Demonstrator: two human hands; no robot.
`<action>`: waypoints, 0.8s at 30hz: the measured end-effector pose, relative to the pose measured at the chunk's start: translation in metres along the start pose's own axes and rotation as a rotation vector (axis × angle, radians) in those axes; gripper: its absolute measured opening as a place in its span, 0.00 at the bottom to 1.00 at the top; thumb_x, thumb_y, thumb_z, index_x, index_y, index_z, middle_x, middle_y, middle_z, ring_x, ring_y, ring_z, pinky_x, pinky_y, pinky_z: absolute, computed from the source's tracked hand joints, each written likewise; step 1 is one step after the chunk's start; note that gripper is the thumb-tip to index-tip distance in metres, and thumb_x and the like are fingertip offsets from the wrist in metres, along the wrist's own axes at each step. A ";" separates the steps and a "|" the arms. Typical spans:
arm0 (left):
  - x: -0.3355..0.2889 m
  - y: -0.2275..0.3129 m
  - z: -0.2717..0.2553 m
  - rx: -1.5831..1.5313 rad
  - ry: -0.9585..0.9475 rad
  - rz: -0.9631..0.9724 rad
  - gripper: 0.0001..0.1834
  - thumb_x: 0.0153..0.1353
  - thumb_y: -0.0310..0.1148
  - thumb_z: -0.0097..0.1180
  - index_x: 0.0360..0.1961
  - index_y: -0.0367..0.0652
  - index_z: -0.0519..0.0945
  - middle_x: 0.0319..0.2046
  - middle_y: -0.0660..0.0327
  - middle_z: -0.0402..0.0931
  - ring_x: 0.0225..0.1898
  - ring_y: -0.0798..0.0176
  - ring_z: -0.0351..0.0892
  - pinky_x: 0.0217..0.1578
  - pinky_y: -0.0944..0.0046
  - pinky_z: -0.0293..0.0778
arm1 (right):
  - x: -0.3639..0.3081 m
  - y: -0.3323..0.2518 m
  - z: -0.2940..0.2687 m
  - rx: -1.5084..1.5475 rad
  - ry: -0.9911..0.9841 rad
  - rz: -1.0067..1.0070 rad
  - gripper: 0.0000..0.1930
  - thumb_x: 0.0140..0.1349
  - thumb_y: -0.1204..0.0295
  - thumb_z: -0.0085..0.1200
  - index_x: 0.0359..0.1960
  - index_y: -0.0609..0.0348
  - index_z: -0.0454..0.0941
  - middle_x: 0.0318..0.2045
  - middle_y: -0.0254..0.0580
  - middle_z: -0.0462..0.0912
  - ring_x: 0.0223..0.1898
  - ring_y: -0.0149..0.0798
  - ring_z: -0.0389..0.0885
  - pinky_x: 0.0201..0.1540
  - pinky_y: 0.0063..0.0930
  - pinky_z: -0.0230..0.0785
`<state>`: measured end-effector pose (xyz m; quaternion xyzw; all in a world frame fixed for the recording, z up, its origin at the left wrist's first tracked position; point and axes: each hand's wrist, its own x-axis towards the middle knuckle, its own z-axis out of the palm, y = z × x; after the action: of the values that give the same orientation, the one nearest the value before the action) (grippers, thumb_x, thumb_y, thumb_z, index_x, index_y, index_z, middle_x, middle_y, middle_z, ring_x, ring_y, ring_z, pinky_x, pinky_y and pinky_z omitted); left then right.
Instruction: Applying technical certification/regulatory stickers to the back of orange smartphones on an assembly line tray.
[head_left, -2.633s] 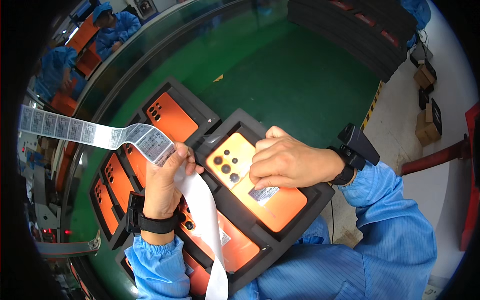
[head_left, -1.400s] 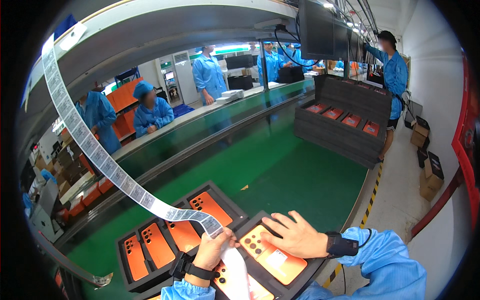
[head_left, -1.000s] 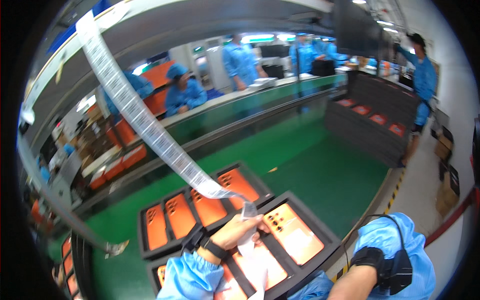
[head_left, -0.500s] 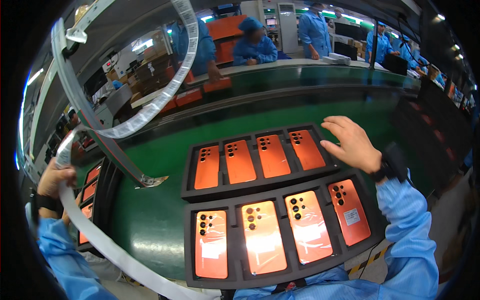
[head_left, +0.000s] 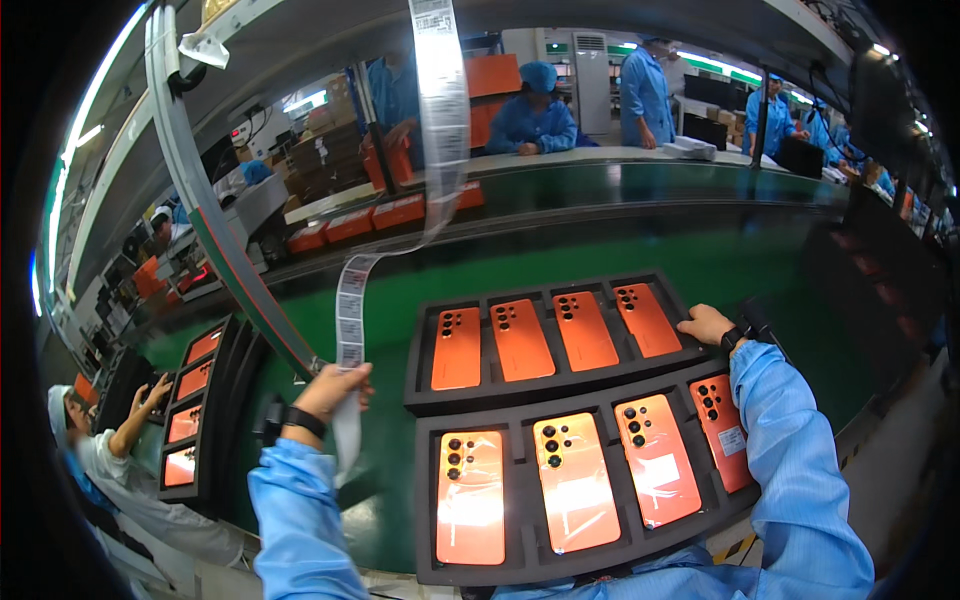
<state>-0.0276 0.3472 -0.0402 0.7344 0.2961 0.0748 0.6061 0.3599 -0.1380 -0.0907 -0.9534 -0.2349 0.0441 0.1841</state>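
Observation:
A long strip of printed labels (head_left: 350,310) is pinched in my left hand (head_left: 335,392), left of two black foam trays; its loose tail hangs below my fingers. My right hand (head_left: 708,327) is bent over the right end of the far tray (head_left: 500,397), beside an orange phone (head_left: 646,320); its fingertips are partly hidden. Several orange phones lie camera side up in that tray. The near tray (head_left: 427,500) holds more, under shiny clear film. At its right end, a phone (head_left: 711,400) bears a white label and is partly covered by my right sleeve.
The trays rest on a green conveyor surface (head_left: 385,500). A slanted metal post (head_left: 235,260) rises at the left. Beyond it stand stacked phone trays (head_left: 225,400), with a co-worker's hand (head_left: 150,395) beside them. Orange boxes (head_left: 350,225) line the far side, where other people work.
My left hand has moved right toward the trays with the label strip. The right hand has come down from above onto the far tray's right end. The view has shifted left.

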 end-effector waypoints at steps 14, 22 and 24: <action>0.006 0.031 0.037 0.161 0.321 0.339 0.11 0.42 0.27 0.60 0.26 0.41 0.71 0.21 0.66 0.67 0.23 0.69 0.69 0.26 0.66 0.66 | -0.080 -0.093 -0.137 0.832 0.269 -0.088 0.25 0.51 0.71 0.58 0.53 0.62 0.71 0.32 0.32 0.79 0.29 0.22 0.75 0.25 0.15 0.62; -0.168 0.084 0.044 0.031 0.202 0.440 0.18 0.50 0.27 0.48 0.44 0.36 0.68 0.29 0.68 0.68 0.26 0.75 0.68 0.28 0.76 0.66 | -0.196 -0.062 -0.145 1.096 0.194 -0.272 0.25 0.56 0.74 0.51 0.56 0.70 0.64 0.43 0.43 0.78 0.39 0.28 0.79 0.41 0.18 0.73; -0.195 0.059 0.055 0.060 0.217 0.433 0.21 0.47 0.29 0.49 0.45 0.35 0.67 0.34 0.65 0.67 0.33 0.72 0.67 0.34 0.73 0.66 | -0.224 -0.042 -0.127 1.056 0.231 -0.254 0.27 0.54 0.74 0.53 0.57 0.70 0.64 0.49 0.46 0.75 0.49 0.32 0.75 0.53 0.22 0.65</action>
<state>-0.1400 0.1924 0.0496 0.7862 0.1971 0.2725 0.5185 0.1652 -0.2493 0.0425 -0.6943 -0.2722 0.0283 0.6656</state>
